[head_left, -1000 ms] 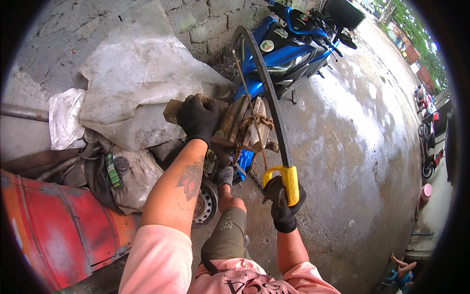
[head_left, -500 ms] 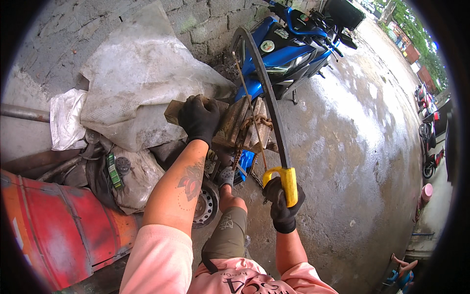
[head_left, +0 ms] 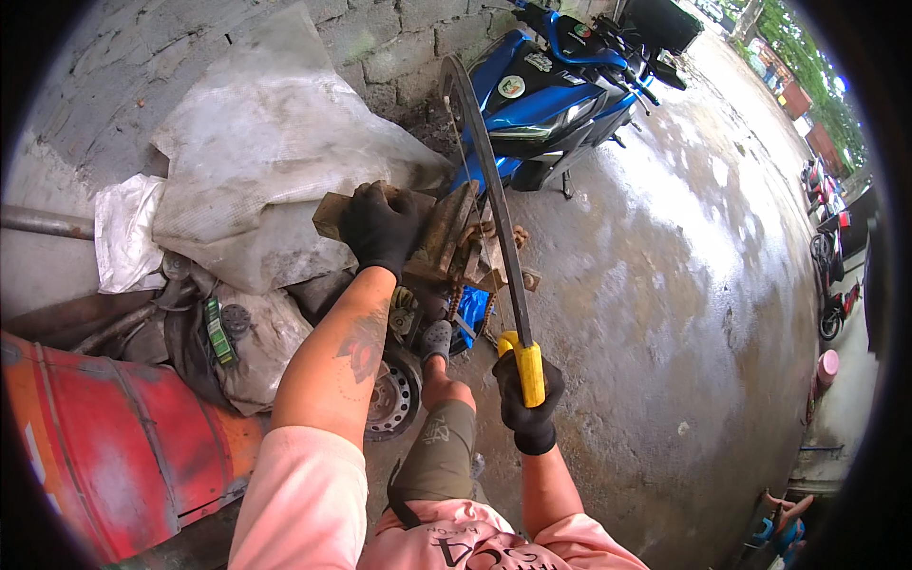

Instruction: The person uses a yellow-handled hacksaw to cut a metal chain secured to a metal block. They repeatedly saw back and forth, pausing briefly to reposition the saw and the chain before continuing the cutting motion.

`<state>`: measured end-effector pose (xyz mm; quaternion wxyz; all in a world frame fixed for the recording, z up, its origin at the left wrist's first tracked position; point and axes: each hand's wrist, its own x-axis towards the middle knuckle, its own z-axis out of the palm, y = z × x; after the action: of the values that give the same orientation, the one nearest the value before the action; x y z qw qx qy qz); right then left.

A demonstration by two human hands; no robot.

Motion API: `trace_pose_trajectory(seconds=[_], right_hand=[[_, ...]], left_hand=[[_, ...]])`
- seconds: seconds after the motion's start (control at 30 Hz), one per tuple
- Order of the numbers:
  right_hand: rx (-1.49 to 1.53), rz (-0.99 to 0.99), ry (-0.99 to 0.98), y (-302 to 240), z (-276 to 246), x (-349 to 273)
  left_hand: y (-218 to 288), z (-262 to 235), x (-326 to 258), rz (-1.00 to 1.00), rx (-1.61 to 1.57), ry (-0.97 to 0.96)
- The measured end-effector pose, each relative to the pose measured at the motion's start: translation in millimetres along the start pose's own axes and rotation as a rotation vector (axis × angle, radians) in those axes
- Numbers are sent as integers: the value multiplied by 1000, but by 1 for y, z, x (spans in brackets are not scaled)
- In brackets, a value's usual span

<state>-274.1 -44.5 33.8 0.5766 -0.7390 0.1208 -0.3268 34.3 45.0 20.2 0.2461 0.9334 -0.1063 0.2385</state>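
My left hand (head_left: 382, 226), in a black glove, is closed over a rough wooden block (head_left: 329, 216) at the near side of a stand of worn timber (head_left: 443, 245). A rusty chain (head_left: 484, 231) wraps the timber on its right. My right hand (head_left: 528, 403), gloved too, grips the yellow handle of a bow saw (head_left: 492, 180). Its dark curved frame slants up and away to the left, over the right part of the timber and the chain. The thin blade runs along the left of the frame; whether it touches the timber I cannot tell.
A blue and black motorcycle (head_left: 541, 104) stands just beyond the timber. To the left lie a grey sheet (head_left: 256, 142), a white sack (head_left: 126, 233), a stuffed bag (head_left: 261, 342) and a red drum (head_left: 104, 437). A wheel rim (head_left: 391, 401) rests by my leg on the concrete floor (head_left: 665, 380).
My right hand has brought the saw a little left and turned it, so its handle and frame appear narrower. My left hand keeps its place on the block.
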Motion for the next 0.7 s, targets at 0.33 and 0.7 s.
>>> trace_pose_trajectory(seconds=[0.33,0.7], right_hand=[[-90,53,88,-36,18,6],[-281,79,-24,-38,-47,-136]], left_hand=[[-4,11,0,45,138,32],[2,9,0,36,176,-88]])
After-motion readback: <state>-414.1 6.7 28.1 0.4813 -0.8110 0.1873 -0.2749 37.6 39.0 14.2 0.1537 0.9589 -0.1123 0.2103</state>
